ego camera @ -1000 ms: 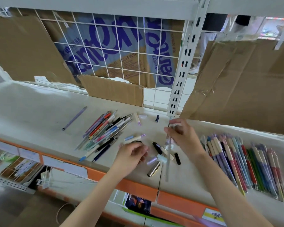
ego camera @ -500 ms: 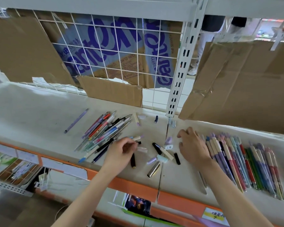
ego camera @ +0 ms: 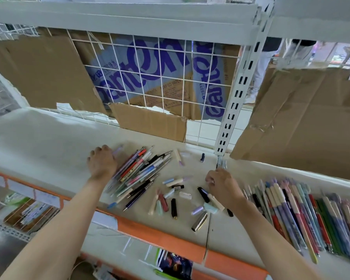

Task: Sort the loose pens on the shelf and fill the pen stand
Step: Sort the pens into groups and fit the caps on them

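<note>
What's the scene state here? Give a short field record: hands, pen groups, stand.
left hand: left hand at far end of the mixed pile of loose pens; pale purple pen at its fingers, grip unclear
right hand: right hand curled over scattered pen caps and short pieces
sorted: aligned row of colourful pens at right
surface: white metal shelf
pen stand: not visible

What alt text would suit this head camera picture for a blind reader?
Two bare hands reach over a white shelf strewn with pens: the left hand grips a lilac pen beside a mixed pile, the right hand rests among loose caps near a sorted row.
</note>
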Action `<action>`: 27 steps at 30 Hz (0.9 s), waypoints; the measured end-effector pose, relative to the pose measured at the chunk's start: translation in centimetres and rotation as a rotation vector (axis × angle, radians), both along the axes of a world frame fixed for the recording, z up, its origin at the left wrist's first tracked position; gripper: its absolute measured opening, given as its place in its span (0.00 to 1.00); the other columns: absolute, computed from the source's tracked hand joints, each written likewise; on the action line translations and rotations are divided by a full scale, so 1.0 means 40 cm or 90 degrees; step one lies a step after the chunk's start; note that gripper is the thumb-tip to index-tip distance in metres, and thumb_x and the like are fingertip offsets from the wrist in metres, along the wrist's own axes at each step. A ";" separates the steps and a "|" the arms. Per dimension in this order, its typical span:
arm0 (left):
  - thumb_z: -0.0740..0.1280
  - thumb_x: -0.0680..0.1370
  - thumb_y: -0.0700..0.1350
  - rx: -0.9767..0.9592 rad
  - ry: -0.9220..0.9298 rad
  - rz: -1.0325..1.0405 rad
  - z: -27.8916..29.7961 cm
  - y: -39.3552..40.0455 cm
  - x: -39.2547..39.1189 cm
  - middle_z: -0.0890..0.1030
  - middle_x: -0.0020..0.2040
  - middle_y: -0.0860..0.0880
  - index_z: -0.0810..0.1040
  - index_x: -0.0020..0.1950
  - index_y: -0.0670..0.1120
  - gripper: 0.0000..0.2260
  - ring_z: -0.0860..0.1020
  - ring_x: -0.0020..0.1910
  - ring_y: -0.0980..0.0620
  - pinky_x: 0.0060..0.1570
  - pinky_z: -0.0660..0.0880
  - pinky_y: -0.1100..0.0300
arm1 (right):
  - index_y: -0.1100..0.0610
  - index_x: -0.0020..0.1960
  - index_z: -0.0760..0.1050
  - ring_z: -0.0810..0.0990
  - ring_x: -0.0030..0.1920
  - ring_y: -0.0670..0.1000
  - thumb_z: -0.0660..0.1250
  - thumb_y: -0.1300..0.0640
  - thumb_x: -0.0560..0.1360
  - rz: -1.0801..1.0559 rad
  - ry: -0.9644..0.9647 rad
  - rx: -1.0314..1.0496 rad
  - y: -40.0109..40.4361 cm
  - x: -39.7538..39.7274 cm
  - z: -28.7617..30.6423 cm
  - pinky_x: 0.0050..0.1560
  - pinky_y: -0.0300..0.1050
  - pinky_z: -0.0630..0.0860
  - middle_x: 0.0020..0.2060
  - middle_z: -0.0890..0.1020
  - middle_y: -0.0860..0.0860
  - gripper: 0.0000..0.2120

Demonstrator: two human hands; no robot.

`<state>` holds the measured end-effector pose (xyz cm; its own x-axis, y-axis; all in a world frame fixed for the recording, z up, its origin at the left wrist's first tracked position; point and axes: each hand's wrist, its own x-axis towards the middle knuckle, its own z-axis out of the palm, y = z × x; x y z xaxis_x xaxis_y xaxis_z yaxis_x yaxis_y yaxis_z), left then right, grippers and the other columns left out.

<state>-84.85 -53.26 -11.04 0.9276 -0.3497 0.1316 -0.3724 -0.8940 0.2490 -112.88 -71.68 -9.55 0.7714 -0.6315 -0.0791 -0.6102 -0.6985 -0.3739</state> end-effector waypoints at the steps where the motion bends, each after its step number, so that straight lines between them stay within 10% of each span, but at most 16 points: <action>1: 0.59 0.79 0.42 0.008 0.002 -0.002 -0.005 -0.004 -0.003 0.74 0.58 0.36 0.73 0.59 0.36 0.13 0.71 0.59 0.36 0.56 0.68 0.47 | 0.59 0.57 0.76 0.74 0.53 0.53 0.59 0.64 0.76 0.004 -0.003 0.007 -0.003 -0.002 -0.003 0.45 0.35 0.64 0.55 0.74 0.55 0.11; 10: 0.57 0.81 0.48 0.003 -0.024 -0.039 0.020 -0.009 -0.059 0.71 0.56 0.35 0.75 0.55 0.35 0.17 0.69 0.56 0.37 0.53 0.67 0.46 | 0.58 0.55 0.78 0.73 0.46 0.47 0.63 0.63 0.76 -0.022 -0.115 0.104 -0.012 -0.016 0.002 0.45 0.35 0.67 0.45 0.76 0.50 0.09; 17: 0.62 0.79 0.43 -0.298 0.237 -0.438 0.093 -0.023 -0.360 0.78 0.32 0.56 0.71 0.43 0.52 0.06 0.75 0.28 0.59 0.34 0.71 0.62 | 0.63 0.47 0.78 0.81 0.39 0.49 0.63 0.68 0.77 -0.126 -0.547 0.612 0.034 -0.030 0.066 0.45 0.37 0.78 0.36 0.82 0.55 0.05; 27: 0.64 0.79 0.46 -0.343 0.316 -0.480 0.112 -0.023 -0.440 0.78 0.34 0.55 0.73 0.43 0.53 0.05 0.73 0.26 0.59 0.34 0.73 0.52 | 0.62 0.46 0.76 0.80 0.41 0.49 0.62 0.68 0.77 -0.087 -0.622 0.641 0.049 -0.045 0.083 0.45 0.39 0.77 0.35 0.83 0.53 0.06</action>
<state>-102.46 -54.17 -6.56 0.4864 -0.8673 0.1056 -0.5336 -0.1992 0.8219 -114.69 -69.73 -6.25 0.7156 -0.6985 -0.0115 0.1415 0.1610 -0.9768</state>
